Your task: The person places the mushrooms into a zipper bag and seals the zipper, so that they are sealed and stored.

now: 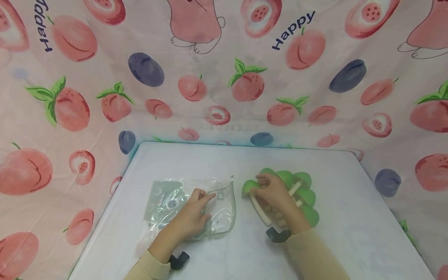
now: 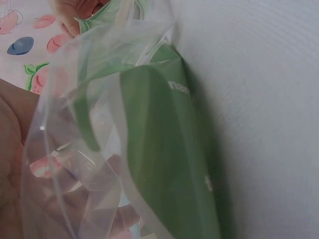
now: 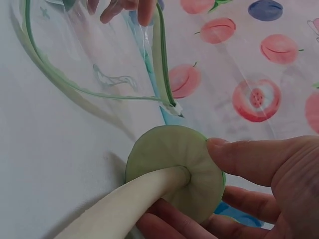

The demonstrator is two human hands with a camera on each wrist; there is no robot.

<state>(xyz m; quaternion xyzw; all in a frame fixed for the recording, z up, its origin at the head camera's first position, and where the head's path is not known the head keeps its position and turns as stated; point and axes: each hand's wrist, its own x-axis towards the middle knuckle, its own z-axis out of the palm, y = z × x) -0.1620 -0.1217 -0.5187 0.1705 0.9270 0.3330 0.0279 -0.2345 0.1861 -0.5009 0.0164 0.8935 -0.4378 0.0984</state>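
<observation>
A clear zip bag (image 1: 224, 212) with a green printed panel (image 1: 161, 200) lies on the white table. My left hand (image 1: 190, 216) grips the film by its mouth, and the bag's edges stand apart in the right wrist view. Clear plastic and the green panel (image 2: 154, 139) fill much of the left wrist view, with fingers partly seen through the film. My right hand (image 1: 276, 192) pinches the cap rim of a green-capped mushroom (image 3: 162, 147) between thumb and fingers. Its long pale stem (image 3: 114, 206) points away from the bag. Several similar mushrooms (image 1: 308, 197) lie beneath and beside that hand.
The white table (image 1: 353, 217) ends at a back edge against a fruit-printed cloth (image 1: 224, 66), which also hangs along both sides. Black curved mounts (image 1: 179, 260) sit at both wrists, close above the table.
</observation>
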